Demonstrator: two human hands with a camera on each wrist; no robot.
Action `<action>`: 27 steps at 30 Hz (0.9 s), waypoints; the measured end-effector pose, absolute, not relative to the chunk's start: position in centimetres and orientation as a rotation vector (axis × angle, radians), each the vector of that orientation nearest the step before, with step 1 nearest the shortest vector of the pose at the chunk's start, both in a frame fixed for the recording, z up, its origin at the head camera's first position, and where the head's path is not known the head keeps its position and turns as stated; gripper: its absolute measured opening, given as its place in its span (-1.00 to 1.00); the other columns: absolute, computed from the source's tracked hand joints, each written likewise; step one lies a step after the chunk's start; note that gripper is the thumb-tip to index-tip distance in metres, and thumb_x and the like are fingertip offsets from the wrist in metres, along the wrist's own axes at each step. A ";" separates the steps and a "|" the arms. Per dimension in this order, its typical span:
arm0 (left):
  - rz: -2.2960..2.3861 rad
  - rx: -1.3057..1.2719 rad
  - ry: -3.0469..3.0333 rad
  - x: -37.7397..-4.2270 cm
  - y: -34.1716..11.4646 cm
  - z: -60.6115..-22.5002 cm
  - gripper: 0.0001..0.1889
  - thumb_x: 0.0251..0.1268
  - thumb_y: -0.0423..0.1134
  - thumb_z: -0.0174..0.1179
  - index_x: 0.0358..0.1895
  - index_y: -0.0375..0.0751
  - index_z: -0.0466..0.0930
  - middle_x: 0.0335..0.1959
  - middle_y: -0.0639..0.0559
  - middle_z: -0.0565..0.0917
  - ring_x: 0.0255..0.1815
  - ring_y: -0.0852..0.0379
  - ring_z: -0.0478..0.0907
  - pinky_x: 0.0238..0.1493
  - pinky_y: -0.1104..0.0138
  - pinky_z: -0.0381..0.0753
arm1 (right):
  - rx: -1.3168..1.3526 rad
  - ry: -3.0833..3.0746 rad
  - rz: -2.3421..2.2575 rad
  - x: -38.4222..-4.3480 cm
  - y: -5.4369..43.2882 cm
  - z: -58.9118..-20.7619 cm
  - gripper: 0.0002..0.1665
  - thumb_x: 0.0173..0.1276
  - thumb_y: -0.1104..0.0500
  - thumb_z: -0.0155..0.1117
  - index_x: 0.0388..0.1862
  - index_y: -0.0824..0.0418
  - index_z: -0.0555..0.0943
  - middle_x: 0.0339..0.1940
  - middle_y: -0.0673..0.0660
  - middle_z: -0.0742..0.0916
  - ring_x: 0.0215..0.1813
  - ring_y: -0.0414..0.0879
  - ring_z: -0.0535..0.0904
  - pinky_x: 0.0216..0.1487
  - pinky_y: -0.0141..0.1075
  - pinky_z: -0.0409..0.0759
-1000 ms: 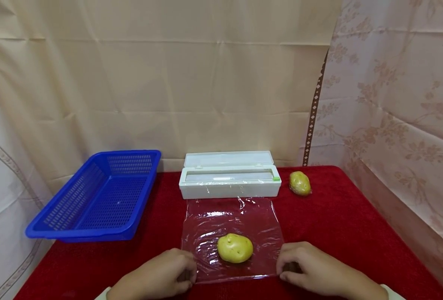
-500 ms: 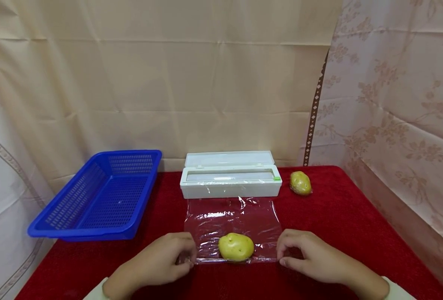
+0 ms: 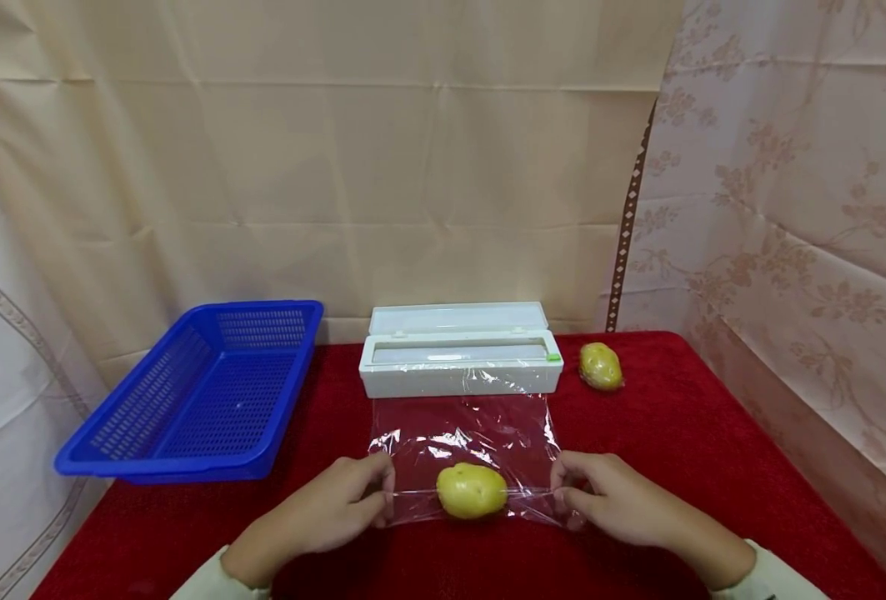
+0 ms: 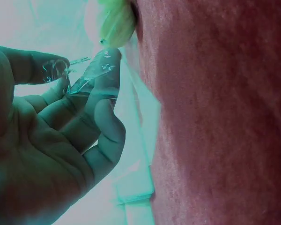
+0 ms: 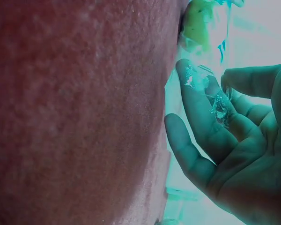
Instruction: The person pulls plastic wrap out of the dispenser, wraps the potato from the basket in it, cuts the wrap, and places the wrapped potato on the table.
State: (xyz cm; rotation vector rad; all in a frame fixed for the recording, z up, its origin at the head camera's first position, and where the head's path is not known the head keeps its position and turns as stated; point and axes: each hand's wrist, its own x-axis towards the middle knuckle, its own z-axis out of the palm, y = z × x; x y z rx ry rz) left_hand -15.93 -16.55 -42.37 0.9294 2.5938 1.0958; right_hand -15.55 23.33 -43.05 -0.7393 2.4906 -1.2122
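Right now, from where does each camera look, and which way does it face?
Head: worn on the head, facing forward and down at the near potato, clear film and white box; left hand, right hand and sleeves show.
Left wrist: worn there, facing the left hand's work; only that hand shows, pinching film.
Right wrist: worn there, facing that side's work; only the right hand shows, pinching film.
Shared: both wrist views show the near potato at the top edge.

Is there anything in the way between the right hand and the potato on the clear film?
Only the film. The right hand pinches it, and it spans the gap from there to the potato. Nothing else shows between them.
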 end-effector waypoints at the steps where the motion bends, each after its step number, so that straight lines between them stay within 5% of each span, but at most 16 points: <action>1: 1.109 0.916 2.588 -16.0 -16.5 -42.5 -0.84 0.40 -0.42 0.06 -0.28 -0.04 0.47 -0.47 0.17 0.69 -0.47 0.32 0.64 -0.42 0.38 0.63 | -0.751 2.513 -1.203 -15.7 23.3 -43.1 -0.93 0.52 0.25 0.24 -0.21 0.09 0.58 -0.40 0.02 0.73 -0.41 -0.19 0.67 -0.36 -0.30 0.69; 18: 1.097 0.729 2.840 -18.2 -15.3 -44.3 -0.87 0.49 -0.36 0.16 -0.26 -0.06 0.48 -0.68 0.24 0.55 -0.67 0.33 0.48 -0.62 0.38 0.49 | -0.567 2.663 -1.125 -17.8 21.6 -43.4 -0.90 0.49 0.30 0.23 -0.27 0.14 0.56 -0.55 -0.02 0.66 -0.57 -0.17 0.61 -0.54 -0.31 0.60; 27: 1.064 0.617 2.871 -19.4 -14.8 -44.9 -0.87 0.44 -0.36 0.24 -0.29 -0.08 0.53 -0.64 0.22 0.57 -0.65 0.30 0.50 -0.62 0.38 0.51 | -0.519 2.738 -1.069 -19.0 20.9 -43.3 -0.88 0.45 0.30 0.29 -0.33 0.15 0.60 -0.61 0.00 0.65 -0.58 -0.17 0.57 -0.57 -0.31 0.54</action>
